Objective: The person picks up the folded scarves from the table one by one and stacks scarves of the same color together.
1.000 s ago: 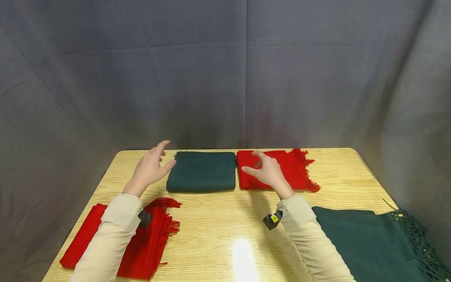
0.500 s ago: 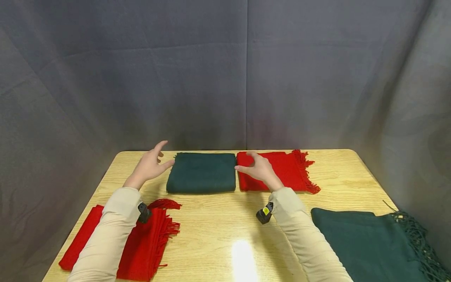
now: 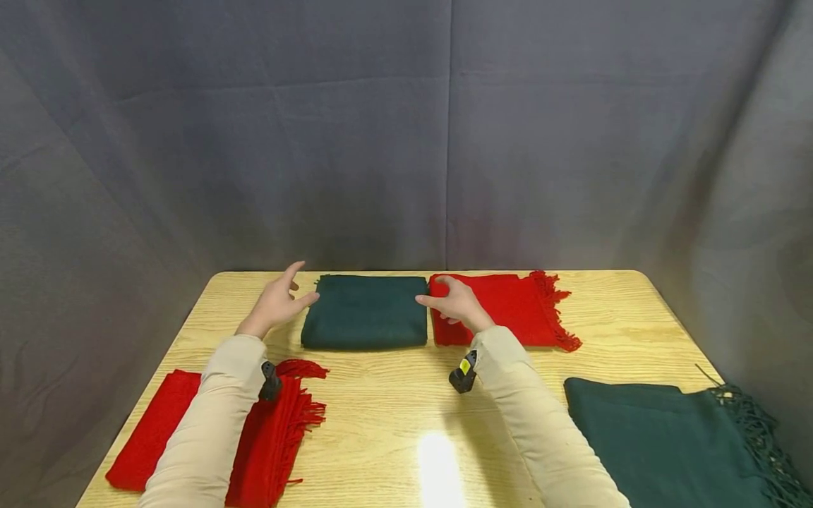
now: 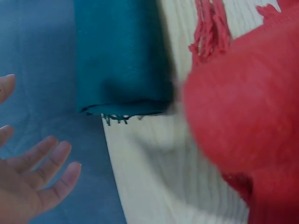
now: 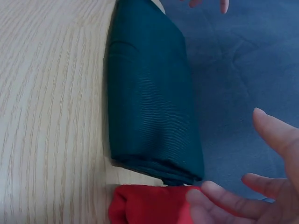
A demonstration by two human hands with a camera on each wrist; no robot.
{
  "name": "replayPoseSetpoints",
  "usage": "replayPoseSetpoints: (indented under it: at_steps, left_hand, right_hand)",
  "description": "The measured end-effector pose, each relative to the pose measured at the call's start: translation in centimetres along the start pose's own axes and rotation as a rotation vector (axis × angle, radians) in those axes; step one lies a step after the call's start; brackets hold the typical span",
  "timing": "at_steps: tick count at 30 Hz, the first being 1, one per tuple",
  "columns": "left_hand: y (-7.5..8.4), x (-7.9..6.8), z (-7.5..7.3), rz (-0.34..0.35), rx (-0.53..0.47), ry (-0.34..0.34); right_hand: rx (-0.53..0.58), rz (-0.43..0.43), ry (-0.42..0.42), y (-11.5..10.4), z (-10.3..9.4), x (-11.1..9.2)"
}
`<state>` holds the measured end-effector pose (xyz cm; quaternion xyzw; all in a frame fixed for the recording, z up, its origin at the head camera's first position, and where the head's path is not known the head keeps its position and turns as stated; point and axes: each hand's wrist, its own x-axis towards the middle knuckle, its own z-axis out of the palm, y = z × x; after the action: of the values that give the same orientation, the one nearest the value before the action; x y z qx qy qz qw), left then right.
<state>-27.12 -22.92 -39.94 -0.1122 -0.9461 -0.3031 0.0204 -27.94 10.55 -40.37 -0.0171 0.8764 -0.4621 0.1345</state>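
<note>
A dark green folded scarf [image 3: 365, 314] lies at the table's back middle, its small fringe showing at the left end in the left wrist view. At that end hovers my left hand [image 3: 274, 305], thumb and fingers spread and holding nothing. My right hand [image 3: 459, 303] is over the left end of a folded red scarf [image 3: 517, 310], its thumb tip reaching over the green scarf's right end. In the right wrist view, the right hand's fingers [image 5: 229, 200] are spread right beside the red cloth and the green scarf's end.
A second red scarf [image 3: 263, 451] with fringe lies front left, partly under my left sleeve. Another green scarf [image 3: 660, 437], fringed on its right, lies front right beside my right sleeve. A grey curtain [image 3: 356, 141] hangs behind the wooden table [image 3: 375, 416].
My right hand has moved left across the red scarf to the green scarf's right end. My left hand has shifted only slightly. The scarves stay in place.
</note>
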Motion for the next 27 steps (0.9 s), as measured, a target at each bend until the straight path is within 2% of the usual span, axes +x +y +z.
replayPoseSetpoints:
  at_steps: [5, 12, 21, 27]
  left_hand:
    - [-0.6, -0.2, 0.7, -0.051, -0.067, -0.011]
    - [-1.9, -0.5, 2.0, -0.119, -0.163, 0.029]
    - [-3.1, -0.6, 3.5, -0.213, -0.253, -0.009]
    - [-3.2, -1.1, 4.5, -0.278, -0.329, -0.068]
  right_hand:
    - [0.054, 0.022, -0.015, 0.4, 0.5, 0.4]
    - [0.104, 0.044, -0.034, 1.0, 1.8, 0.8]
    - [0.197, 0.081, -0.038, 1.2, 3.3, 1.0]
    - [0.253, 0.132, -0.063, 1.5, 4.3, 1.2]
